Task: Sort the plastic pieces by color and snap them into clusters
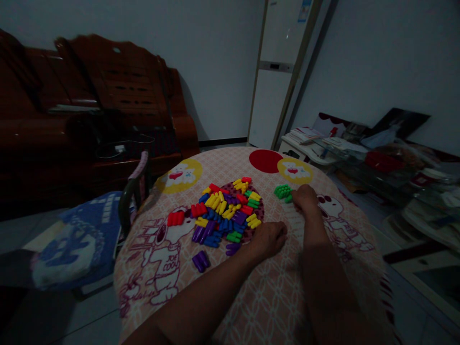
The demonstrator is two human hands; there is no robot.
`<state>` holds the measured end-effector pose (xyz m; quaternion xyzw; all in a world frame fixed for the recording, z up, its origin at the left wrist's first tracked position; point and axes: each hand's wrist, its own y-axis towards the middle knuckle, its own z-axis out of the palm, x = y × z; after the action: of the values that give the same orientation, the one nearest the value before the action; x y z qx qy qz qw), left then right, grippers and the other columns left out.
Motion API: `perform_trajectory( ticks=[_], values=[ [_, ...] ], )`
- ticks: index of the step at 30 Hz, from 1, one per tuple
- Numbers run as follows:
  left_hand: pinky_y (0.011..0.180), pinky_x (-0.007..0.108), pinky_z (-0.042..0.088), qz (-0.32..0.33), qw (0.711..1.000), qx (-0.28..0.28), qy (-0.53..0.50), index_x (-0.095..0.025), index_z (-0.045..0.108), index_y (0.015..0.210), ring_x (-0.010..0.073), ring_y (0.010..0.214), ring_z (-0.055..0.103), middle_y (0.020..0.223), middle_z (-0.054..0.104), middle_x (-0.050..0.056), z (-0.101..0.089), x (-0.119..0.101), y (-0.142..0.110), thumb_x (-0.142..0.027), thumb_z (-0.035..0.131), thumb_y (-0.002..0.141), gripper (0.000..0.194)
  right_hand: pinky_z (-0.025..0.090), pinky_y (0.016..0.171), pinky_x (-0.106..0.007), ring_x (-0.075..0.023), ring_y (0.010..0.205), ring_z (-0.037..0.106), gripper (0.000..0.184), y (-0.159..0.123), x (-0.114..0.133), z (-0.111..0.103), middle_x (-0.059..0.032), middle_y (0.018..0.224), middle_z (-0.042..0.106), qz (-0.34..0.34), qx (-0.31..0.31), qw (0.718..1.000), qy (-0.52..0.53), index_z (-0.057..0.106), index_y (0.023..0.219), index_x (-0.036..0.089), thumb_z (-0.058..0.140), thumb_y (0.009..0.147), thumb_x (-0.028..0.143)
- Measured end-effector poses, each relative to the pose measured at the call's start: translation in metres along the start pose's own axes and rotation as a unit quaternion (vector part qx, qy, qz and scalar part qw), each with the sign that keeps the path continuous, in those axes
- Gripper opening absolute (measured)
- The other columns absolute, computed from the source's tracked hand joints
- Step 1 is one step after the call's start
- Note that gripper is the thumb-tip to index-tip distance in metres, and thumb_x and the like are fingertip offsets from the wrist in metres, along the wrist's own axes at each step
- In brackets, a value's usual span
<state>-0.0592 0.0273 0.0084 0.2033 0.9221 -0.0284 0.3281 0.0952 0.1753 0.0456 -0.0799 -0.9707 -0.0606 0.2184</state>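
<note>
My right hand [305,198] is at the right of the table with its fingers closed in a pinch on a small green toy block [288,199]. Just behind that block lies a cluster of green blocks [282,191]. My left hand [270,236] rests on the cloth with curled fingers, beside the pile; whatever is in it, if anything, is hidden. Nearest to it on the left are a yellow block [253,221], a green block [234,237] and a purple block [233,248]. The mixed pile also has red blocks [199,210] and blue blocks [212,240].
A patterned cloth covers the round table [266,297]. At its left edge stands a chair [134,191] with blue-white fabric [82,239]. A wooden sofa [122,81] is behind, and a cluttered glass-topped side table [381,167] is at the right. One purple block [201,261] lies apart.
</note>
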Motion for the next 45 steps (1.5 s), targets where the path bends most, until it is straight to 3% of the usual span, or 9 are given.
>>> perform_trajectory(
  ticks=[5, 8, 12, 15, 19, 26, 30, 36, 45],
  values=[
    [0.077, 0.030, 0.047, -0.002, 1.000, 0.001, 0.006, -0.019, 0.064, 0.102, 0.0215, 0.088, 0.065, 0.093, 0.071, 0.006, -0.001, -0.001, 0.000, -0.028, 0.051, 0.090, 0.020, 0.044, 0.046, -0.031, -0.0219, 0.037, 0.056, 0.024, -0.001, 0.005, -0.002, -0.0109, 0.040, 0.058, 0.048, 0.091, 0.982, 0.161, 0.062, 0.053, 0.019, 0.056, 0.075, 0.027],
    [0.076, 0.030, 0.047, -0.003, 1.000, 0.004, 0.010, -0.019, 0.064, 0.102, 0.0217, 0.087, 0.065, 0.092, 0.071, 0.006, -0.001, -0.001, 0.000, -0.029, 0.051, 0.090, 0.020, 0.043, 0.047, -0.029, -0.0204, 0.038, 0.057, 0.024, -0.004, 0.009, -0.012, -0.0105, 0.041, 0.059, 0.053, 0.085, 0.988, 0.122, 0.063, 0.052, 0.018, 0.055, 0.074, 0.023],
    [0.075, 0.029, 0.047, 0.001, 1.000, 0.004, 0.006, -0.019, 0.063, 0.103, 0.0211, 0.088, 0.065, 0.095, 0.071, 0.007, -0.001, -0.001, 0.000, -0.028, 0.051, 0.090, 0.020, 0.041, 0.050, -0.025, -0.0160, 0.041, 0.056, 0.032, -0.014, 0.027, -0.027, -0.0072, 0.040, 0.056, -0.055, 0.039, 0.997, 0.038, 0.064, 0.052, 0.015, 0.053, 0.081, 0.022],
    [0.076, 0.030, 0.047, 0.003, 1.000, 0.000, 0.003, -0.019, 0.063, 0.103, 0.0217, 0.089, 0.066, 0.097, 0.072, 0.007, -0.001, 0.000, -0.001, -0.028, 0.050, 0.090, 0.020, 0.039, 0.048, -0.021, -0.0121, 0.042, 0.056, 0.029, -0.029, 0.050, -0.026, -0.0043, 0.047, 0.062, -0.142, 0.113, 0.980, 0.082, 0.067, 0.060, 0.014, 0.056, 0.084, 0.024],
    [0.075, 0.030, 0.048, 0.006, 1.000, -0.011, 0.002, -0.018, 0.064, 0.102, 0.0225, 0.088, 0.066, 0.097, 0.072, 0.008, 0.000, 0.000, -0.001, -0.028, 0.050, 0.089, 0.022, 0.035, 0.050, -0.020, -0.0114, 0.049, 0.058, 0.023, -0.046, 0.074, -0.004, -0.0028, 0.051, 0.064, -0.248, 0.214, 0.944, 0.030, 0.069, 0.059, 0.015, 0.068, 0.080, 0.023],
    [0.069, 0.031, 0.047, 0.004, 1.000, -0.023, 0.002, -0.014, 0.068, 0.089, 0.0227, 0.076, 0.066, 0.085, 0.072, 0.011, 0.005, 0.004, 0.003, -0.025, 0.050, 0.086, 0.021, 0.031, 0.053, -0.023, -0.0127, 0.059, 0.058, 0.020, -0.050, 0.080, 0.032, -0.0043, 0.058, 0.068, -0.321, 0.188, 0.928, -0.017, 0.073, 0.062, 0.015, 0.076, 0.076, 0.029],
    [0.072, 0.031, 0.048, 0.005, 1.000, -0.023, -0.001, -0.015, 0.068, 0.093, 0.0240, 0.081, 0.068, 0.089, 0.073, 0.011, 0.005, 0.004, 0.002, -0.025, 0.050, 0.086, 0.022, 0.033, 0.055, -0.021, -0.0110, 0.058, 0.056, 0.014, -0.049, 0.081, 0.030, -0.0002, 0.056, 0.066, -0.311, 0.177, 0.932, 0.057, 0.073, 0.064, 0.014, 0.074, 0.074, 0.024],
    [0.074, 0.030, 0.048, 0.018, 1.000, -0.024, -0.004, -0.018, 0.067, 0.095, 0.0227, 0.087, 0.068, 0.095, 0.074, 0.008, 0.004, 0.004, 0.000, -0.024, 0.050, 0.086, 0.020, 0.039, 0.055, -0.021, -0.0125, 0.055, 0.059, 0.009, -0.036, 0.070, 0.002, -0.0003, 0.055, 0.066, -0.233, 0.109, 0.956, 0.140, 0.074, 0.074, 0.013, 0.071, 0.075, 0.022],
    [0.074, 0.029, 0.046, 0.011, 1.000, -0.015, 0.003, -0.019, 0.067, 0.095, 0.0209, 0.085, 0.066, 0.091, 0.072, 0.006, 0.002, 0.002, 0.000, -0.026, 0.051, 0.088, 0.019, 0.043, 0.060, -0.025, -0.0182, 0.066, 0.066, 0.011, -0.021, 0.034, -0.039, -0.0076, 0.069, 0.072, -0.163, 0.031, 0.986, 0.003, 0.074, 0.073, 0.014, 0.073, 0.075, 0.024]
  ],
)
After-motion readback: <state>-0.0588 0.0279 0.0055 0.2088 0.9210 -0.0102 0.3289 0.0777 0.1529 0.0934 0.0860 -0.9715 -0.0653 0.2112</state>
